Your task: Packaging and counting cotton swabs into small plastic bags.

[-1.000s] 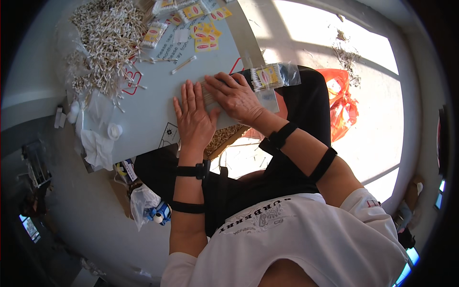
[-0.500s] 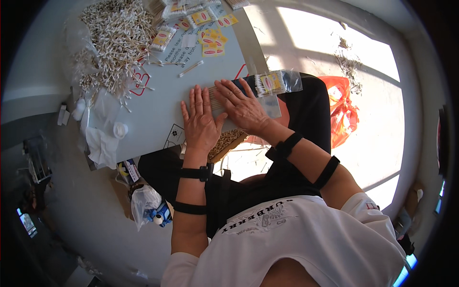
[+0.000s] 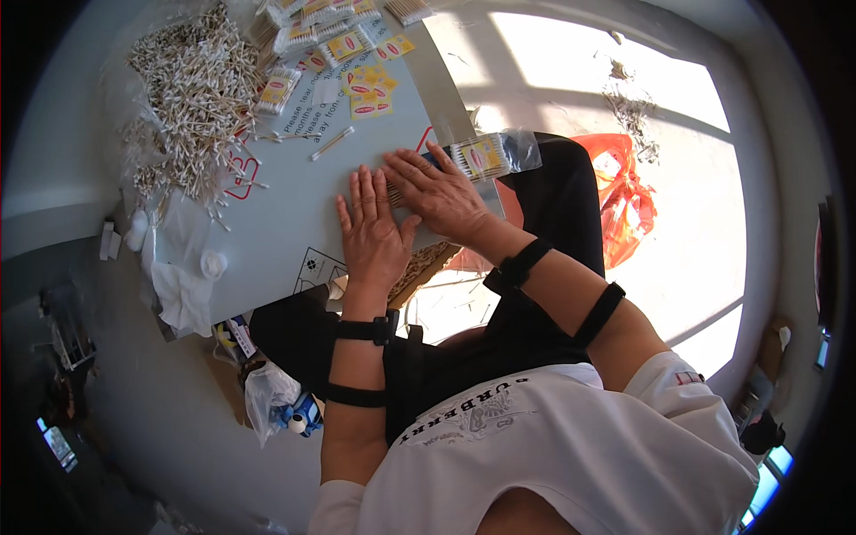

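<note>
My left hand [image 3: 373, 239] lies palm down at the table's near edge, fingers stretched out and side by side. Right beside it, my right hand [image 3: 439, 198] rests flat too, its fingers pointing to the far left. Beneath my hands lies a row of thin cotton swabs [image 3: 394, 195], mostly covered. Just past the right fingers, at the table's right edge, is a clear bag of cotton swabs [image 3: 481, 158] with a yellow label. A single cotton swab [image 3: 333, 144] lies beyond my left fingertips.
A large heap of loose cotton swabs [image 3: 192, 102] covers the far left of the grey table [image 3: 294, 218]. Filled swab packs [image 3: 346, 45] and yellow cards [image 3: 370, 89] sit at the far side. A red plastic bag [image 3: 624, 205] stands on the floor; a cardboard box [image 3: 426, 267] is below the edge.
The view has shifted, so the table appears farther left and slightly lower. My left hand has slid a little right along the table, closer against my right hand. Both stay flat.
</note>
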The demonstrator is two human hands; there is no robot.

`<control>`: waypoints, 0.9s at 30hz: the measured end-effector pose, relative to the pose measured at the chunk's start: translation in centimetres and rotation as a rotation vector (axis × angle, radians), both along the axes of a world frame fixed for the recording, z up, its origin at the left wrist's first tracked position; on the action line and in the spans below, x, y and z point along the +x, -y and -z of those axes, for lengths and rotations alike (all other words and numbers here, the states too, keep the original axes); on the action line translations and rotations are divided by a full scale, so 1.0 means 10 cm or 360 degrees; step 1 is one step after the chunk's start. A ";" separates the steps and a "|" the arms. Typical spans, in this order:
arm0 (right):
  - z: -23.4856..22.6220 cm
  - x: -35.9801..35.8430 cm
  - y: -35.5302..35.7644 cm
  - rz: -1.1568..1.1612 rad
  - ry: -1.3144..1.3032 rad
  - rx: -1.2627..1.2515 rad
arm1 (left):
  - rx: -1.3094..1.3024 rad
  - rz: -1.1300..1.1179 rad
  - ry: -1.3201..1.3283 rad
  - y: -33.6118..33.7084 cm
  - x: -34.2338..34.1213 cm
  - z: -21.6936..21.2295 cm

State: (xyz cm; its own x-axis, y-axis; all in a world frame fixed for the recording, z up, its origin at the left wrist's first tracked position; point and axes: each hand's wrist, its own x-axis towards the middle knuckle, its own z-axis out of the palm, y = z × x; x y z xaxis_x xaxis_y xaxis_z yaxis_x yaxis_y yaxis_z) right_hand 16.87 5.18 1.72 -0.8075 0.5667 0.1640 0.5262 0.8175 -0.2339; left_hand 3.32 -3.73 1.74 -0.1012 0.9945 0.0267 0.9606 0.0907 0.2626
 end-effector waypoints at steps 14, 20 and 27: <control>0.02 0.83 -0.43 0.1244 -0.0650 -0.0414 | -0.0002 0.0024 0.0058 -0.20 0.36 -0.02; 0.19 0.76 -0.40 0.1210 -0.0822 -0.0556 | -0.0070 0.0037 0.0011 -0.24 0.41 -0.05; 0.38 0.72 -0.44 0.1126 -0.1198 -0.0755 | -0.0045 0.0090 -0.0025 -0.26 0.46 -0.04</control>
State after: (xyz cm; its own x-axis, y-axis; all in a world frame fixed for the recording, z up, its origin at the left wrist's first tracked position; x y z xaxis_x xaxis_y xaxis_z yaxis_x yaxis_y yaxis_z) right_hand 24.10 9.63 -2.06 -0.0688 0.9905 0.1194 0.4294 0.1375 -0.8926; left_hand 7.92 -1.10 2.19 -0.0446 0.9990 -0.0003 0.9685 0.0433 0.2453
